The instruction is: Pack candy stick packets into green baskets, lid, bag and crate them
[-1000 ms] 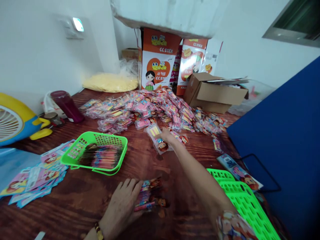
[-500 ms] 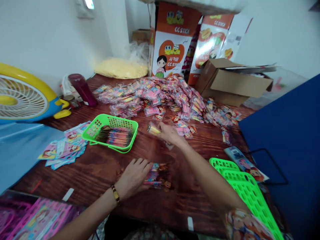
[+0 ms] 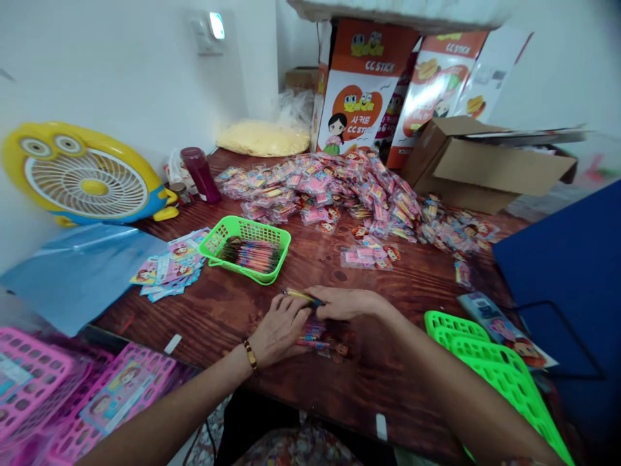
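Note:
My left hand (image 3: 281,329) lies over the left end of a row of small pink and blue packets (image 3: 317,343) on the wooden table, its fingers closed against them. Right beside it, my right hand (image 3: 339,303) pinches a thin packet with yellow sticks (image 3: 299,296), just above the row. The two hands nearly touch. Behind them to the left stands a green basket (image 3: 286,254) holding a row of similar packets. A few pink packets (image 3: 369,254) lie flat behind my right hand.
A large heap of wrapped packets (image 3: 330,184) spans the table's back. Cards (image 3: 172,266), a fan (image 3: 92,181) and a bottle (image 3: 200,173) are at left. An open carton (image 3: 480,165), stacked green baskets (image 3: 499,369) and a blue panel (image 3: 572,259) stand at right; pink baskets (image 3: 111,401) lower left.
My right hand has come back toward my left hand with the yellow-stick packet and is now over the row. The view has shifted, showing more of the left side.

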Demonstrator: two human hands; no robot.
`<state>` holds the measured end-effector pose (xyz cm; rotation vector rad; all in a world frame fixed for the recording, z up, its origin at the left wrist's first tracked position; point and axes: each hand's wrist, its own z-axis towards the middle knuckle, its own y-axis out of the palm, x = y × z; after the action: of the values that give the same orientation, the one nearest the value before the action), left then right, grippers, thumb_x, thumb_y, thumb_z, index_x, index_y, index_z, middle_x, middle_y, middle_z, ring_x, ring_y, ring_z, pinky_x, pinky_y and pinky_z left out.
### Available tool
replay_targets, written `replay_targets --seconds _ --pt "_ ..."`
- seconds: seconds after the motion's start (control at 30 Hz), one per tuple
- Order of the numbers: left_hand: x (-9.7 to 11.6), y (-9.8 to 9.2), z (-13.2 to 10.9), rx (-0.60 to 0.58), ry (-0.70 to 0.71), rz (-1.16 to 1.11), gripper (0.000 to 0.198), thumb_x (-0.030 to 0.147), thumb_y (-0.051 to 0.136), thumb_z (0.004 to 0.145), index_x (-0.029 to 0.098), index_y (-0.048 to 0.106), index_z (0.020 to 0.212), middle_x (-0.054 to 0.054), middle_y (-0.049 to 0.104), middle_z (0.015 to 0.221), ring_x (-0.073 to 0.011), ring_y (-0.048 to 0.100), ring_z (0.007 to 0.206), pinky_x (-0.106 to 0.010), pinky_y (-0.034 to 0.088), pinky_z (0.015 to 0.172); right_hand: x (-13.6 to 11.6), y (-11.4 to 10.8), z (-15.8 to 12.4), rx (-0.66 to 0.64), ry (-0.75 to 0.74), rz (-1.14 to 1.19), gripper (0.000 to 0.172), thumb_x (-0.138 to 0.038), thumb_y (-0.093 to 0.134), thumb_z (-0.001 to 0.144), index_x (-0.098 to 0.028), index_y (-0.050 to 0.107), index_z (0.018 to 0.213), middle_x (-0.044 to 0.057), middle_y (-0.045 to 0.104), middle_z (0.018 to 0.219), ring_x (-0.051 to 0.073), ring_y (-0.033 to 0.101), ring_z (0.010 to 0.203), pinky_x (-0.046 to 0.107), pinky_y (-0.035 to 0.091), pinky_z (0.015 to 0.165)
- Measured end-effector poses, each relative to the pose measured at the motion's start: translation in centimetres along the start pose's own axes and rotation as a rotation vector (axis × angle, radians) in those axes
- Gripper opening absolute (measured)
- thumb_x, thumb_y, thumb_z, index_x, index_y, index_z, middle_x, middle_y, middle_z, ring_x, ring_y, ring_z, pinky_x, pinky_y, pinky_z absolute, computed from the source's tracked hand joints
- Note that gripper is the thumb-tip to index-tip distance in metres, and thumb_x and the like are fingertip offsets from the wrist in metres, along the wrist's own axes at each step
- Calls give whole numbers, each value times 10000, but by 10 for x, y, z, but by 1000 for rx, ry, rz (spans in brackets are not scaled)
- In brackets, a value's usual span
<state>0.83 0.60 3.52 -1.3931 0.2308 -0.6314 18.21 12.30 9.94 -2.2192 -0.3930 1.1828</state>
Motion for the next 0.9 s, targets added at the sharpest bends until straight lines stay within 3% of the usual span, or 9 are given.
replay_targets --seconds 0.17,0.27,0.37,0.43,0.53,0.67,0.77,0.83,0.9 --pt "-2 9 -3 198 -29 4 801 586 711 697 141 402 1286 -204 418 1399 -370 269 1380 -592 167 1122 -13 9 -8 -30 104 -4 892 -453 774 614 -150 433 1381 140 505 1355 314 490 1233 417 393 1027" --pt "-6 9 -1 174 -28 -73 798 597 720 688 142 412 1267 -174 513 1274 -338 426 1253 -560 285 1073 -21 32 -7 54 155 -201 1017 -515 825 508 -137 433 1367 180 489 1344 359 480 1231 479 410 1002" --pt "-8 8 0 95 -26 -141 651 532 694 757 159 436 1224 -149 530 1251 -283 497 1139 -473 402 975 -24 60 -3 193 236 -392 1102 -431 886 423 -139 411 1373 213 429 1402 381 453 1252 510 407 998" --pt "-8 6 0 58 -30 -146 612 513 687 770 158 445 1206 -149 524 1266 -281 494 1134 -460 416 956 -22 74 0 279 279 -463 1038 -345 880 458 -132 417 1362 216 427 1407 370 462 1241 492 424 983" --pt "-7 -1 0 21 -25 -123 601 492 665 788 133 445 1216 -168 519 1266 -286 492 1138 -462 417 960 -16 85 2 360 271 -498 788 -278 784 580 -138 477 1293 176 546 1267 327 539 1122 443 467 914" --pt "-11 -31 -4 -6 44 -127 657 518 663 784 159 438 1287 -159 495 1325 -290 449 1231 -455 388 1022 -13 84 0 406 208 -512 680 -283 718 618 -182 497 1253 156 579 1196 317 561 1036 435 488 830" --pt "-39 -63 -9 211 -120 -68 500 499 598 853 227 503 1262 -115 515 1339 -277 425 1281 -470 337 1077 -14 80 -2 394 201 -498 656 -266 700 619 -186 503 1240 154 586 1192 320 561 1028 436 490 808" --pt "-76 -81 -11 441 -399 -29 378 467 558 889 237 564 1189 -83 554 1295 -260 450 1267 -450 327 1094 -13 78 -2 390 206 -472 645 -262 691 613 -182 511 1227 150 596 1183 321 565 1031 432 482 820" --pt "-120 -92 -14 547 -560 -12 439 469 463 932 161 527 1239 -140 538 1294 -304 446 1265 -505 323 1085 -9 75 -4 402 197 -416 670 -262 690 593 -183 506 1232 139 600 1192 320 564 1053 422 465 849"
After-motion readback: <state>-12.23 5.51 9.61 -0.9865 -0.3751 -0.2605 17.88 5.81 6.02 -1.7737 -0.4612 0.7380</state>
